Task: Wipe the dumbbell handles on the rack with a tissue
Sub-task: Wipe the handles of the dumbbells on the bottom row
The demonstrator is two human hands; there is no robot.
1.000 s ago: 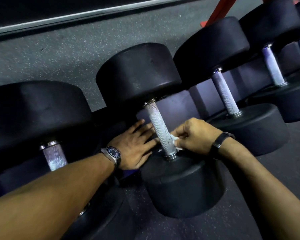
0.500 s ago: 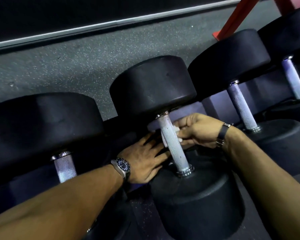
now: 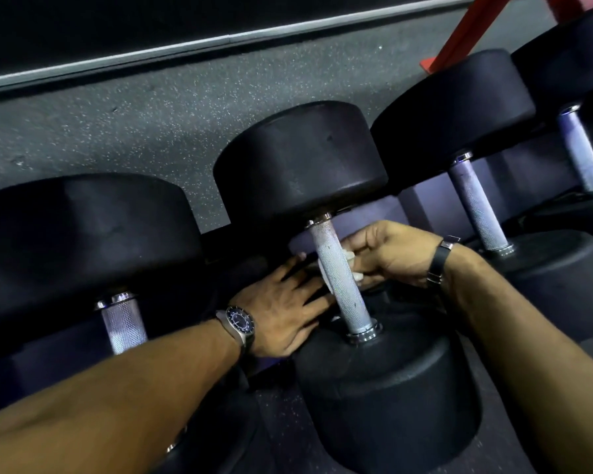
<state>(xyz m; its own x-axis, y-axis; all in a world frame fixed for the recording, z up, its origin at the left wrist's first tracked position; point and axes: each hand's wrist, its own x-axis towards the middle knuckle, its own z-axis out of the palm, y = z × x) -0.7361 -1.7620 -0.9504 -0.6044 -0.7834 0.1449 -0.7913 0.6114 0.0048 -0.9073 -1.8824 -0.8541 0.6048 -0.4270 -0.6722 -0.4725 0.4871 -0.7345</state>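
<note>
The right hand is up near the top of the middle dumbbell handle now. A second ago it was down by the lower collar, so that's a full stroke along the knurled bar, bottom to top. The tissue shows as a small white wad pinched in the curled fingers, pressed against the bar's 3 o'clock side, with a pale edge peeking out on the far side, so it may be wrapped partway round; how far, I cannot tell.

The left hand lies flat at the bar's 9 o'clock, fingers straight and spread, resting on the dark rack beside the handle and holding nothing. It has barely shifted, a steady brace throughout.

What it means: this handle looks close to done, its lower stretch bare and gleaming above the chrome collar. Judging by the row, the neighbouring handle at 2 o'clock and another handle further right are untouched at this moment, as is the left handle at 8 o'clock. Plenty of rack left. Next up, probably one more pass down, or a hop to a neighbour.
</note>
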